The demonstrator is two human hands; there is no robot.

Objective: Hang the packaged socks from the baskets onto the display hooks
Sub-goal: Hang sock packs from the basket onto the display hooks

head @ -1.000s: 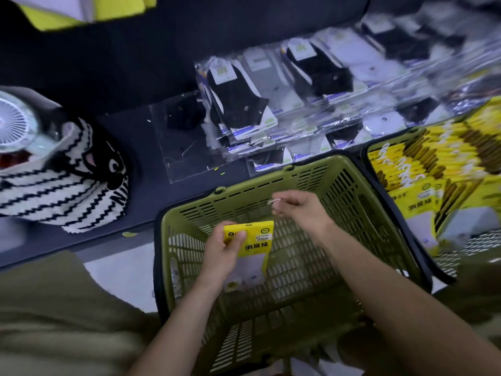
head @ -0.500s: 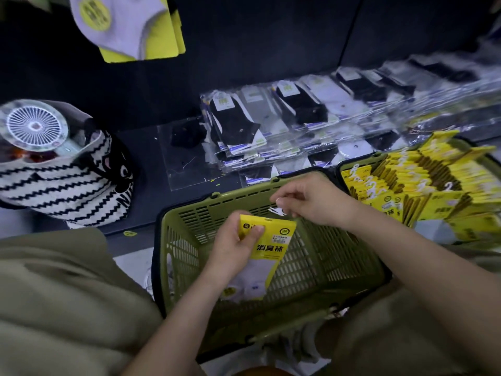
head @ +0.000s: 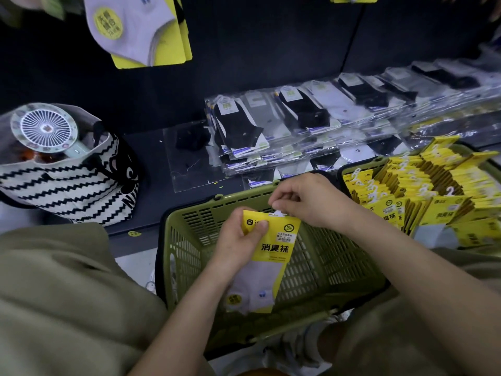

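Sock pack [head: 273, 248] is held over the green basket [head: 238, 198], not resting in it. My left hand [head: 238, 240] grips its upper left corner, thumb on the front. My right hand [head: 311, 202] pinches the white hanger tab [head: 278, 213] at the top edge.

Long axis runs away from me, tab end farthest, leaning slightly right.

Hung packs [head: 141, 28] sit up and left, so the left hand is nearer. I can't see the hooks themselves.

Legible: 消臭袜 and an SGS roundel. Price sticker is too small to read.

More yellow packs [head: 423, 185] fill the right basket [head: 355, 167].

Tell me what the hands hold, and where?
Left hand grips the yellow sock pack by its upper left; right hand pinches the white hanger at its top.
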